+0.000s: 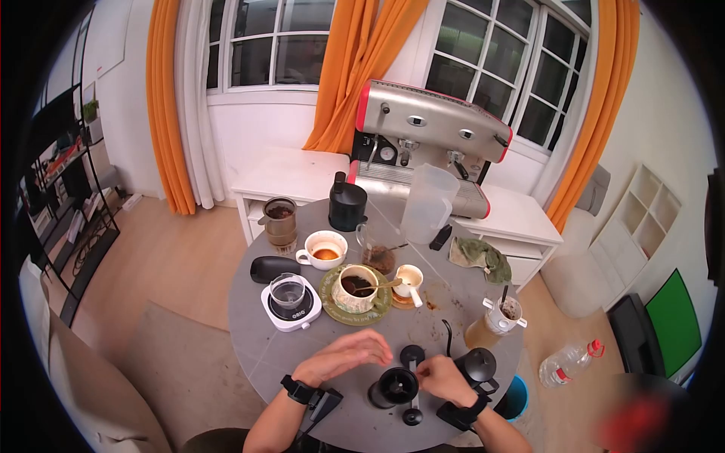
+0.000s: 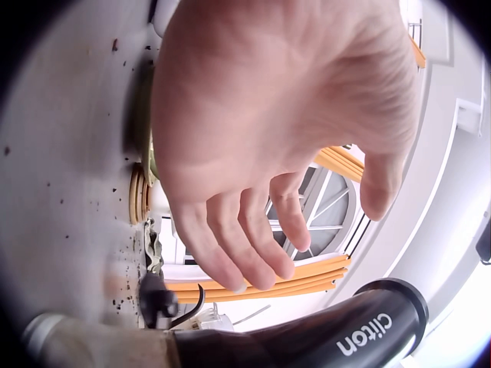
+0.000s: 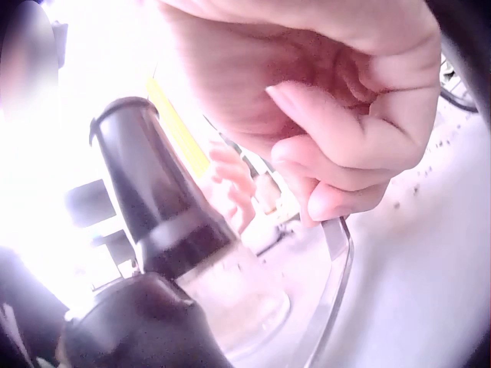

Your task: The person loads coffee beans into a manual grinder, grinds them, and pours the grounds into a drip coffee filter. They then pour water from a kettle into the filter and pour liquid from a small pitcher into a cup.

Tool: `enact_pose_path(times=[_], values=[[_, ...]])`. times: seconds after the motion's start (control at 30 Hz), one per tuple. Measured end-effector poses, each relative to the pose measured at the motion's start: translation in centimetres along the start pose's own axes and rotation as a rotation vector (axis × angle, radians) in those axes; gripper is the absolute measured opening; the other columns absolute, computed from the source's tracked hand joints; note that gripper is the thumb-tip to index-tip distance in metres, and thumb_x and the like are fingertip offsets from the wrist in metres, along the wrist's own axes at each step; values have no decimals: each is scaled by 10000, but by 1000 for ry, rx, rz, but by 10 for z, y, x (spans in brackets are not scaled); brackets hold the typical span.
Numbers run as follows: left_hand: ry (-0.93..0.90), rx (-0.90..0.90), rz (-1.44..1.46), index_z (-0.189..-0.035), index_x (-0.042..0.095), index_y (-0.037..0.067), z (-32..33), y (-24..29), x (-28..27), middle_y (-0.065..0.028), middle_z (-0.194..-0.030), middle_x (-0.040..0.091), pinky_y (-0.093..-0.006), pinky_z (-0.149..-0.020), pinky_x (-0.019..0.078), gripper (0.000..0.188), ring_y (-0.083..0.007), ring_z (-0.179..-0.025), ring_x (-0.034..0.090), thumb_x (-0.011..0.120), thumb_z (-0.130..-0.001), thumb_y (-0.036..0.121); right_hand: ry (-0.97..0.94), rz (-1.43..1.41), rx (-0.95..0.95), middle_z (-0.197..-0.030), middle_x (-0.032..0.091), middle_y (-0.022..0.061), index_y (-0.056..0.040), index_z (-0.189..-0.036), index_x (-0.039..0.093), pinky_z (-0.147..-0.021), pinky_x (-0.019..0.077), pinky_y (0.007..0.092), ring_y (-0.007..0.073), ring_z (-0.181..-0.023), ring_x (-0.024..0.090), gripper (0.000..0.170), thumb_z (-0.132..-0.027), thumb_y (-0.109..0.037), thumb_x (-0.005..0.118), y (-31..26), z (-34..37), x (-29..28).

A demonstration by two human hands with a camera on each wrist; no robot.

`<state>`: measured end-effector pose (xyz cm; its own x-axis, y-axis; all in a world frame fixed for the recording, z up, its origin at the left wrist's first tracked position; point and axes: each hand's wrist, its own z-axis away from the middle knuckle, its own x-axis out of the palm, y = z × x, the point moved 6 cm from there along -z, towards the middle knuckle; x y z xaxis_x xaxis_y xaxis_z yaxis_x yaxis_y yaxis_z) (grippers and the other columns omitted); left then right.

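Observation:
The black grinder (image 1: 393, 387), lettered "cliton" in the left wrist view (image 2: 307, 337), stands upright with its top uncovered and a clear lower part. My left hand (image 1: 346, 356) hovers to its left, fingers apart and slightly bent, palm toward it and holding nothing (image 2: 268, 130). On the grinder's other side, my right hand (image 1: 445, 379) pinches the metal crank arm (image 3: 334, 280) between thumb and fingers (image 3: 330, 130). A round black knob (image 1: 412, 355) lies by the crank's far end, another black piece (image 1: 412, 417) at its near end.
Close on the right stands a black gooseneck kettle (image 1: 478, 365). Farther back are a cup (image 1: 356, 300) on a green saucer (image 1: 332, 306), a white scale (image 1: 291, 317), a white cup (image 1: 326, 260), a glass jug (image 1: 377, 253), and a tall plastic pitcher (image 1: 429, 204). Dark grounds are scattered on the table (image 1: 302, 359).

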<state>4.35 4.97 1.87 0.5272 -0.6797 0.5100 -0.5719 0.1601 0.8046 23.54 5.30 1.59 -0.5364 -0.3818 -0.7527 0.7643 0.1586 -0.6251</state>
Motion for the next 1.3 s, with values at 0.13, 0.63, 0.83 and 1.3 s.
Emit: enact_pose_path(times=[0.13, 0.63, 0.83, 1.3], values=[[-8, -14, -13, -1179, 507, -11, 1, 0, 1, -132, -1143, 585, -353, -988, 418, 382, -212, -1111, 554, 542, -954, 296, 150, -317, 23, -580, 591, 40, 17, -816, 682, -510, 394, 242, 69, -538, 510, 146, -828, -128, 699, -25, 28, -45], [-84, -210, -152, -1268, 501, -39, -11, -20, 34, -150, -1250, 550, -348, -1075, 307, 737, -226, -1202, 494, 358, -935, 604, -251, -617, -9, -737, 545, -31, 3, -877, 617, -615, 384, 200, 34, -683, 472, 158, -921, -147, 640, -73, 83, -20], [-102, -221, -220, -1169, 585, 4, -8, -17, 46, -81, -1133, 604, -308, -992, 368, 663, -181, -1083, 538, 340, -944, 577, -341, -578, -48, -713, 536, -34, 3, -874, 629, -582, 362, 201, 30, -656, 453, 199, -925, -189, 639, -77, 79, -16], [-65, -131, -341, -954, 578, -37, -13, -18, 52, -70, -917, 600, -286, -839, 394, 568, -164, -867, 527, 375, -911, 493, -413, -741, 32, -732, 578, -47, -8, -911, 679, -570, 366, 193, 17, -657, 468, 223, -901, -231, 676, -61, 74, -10]])
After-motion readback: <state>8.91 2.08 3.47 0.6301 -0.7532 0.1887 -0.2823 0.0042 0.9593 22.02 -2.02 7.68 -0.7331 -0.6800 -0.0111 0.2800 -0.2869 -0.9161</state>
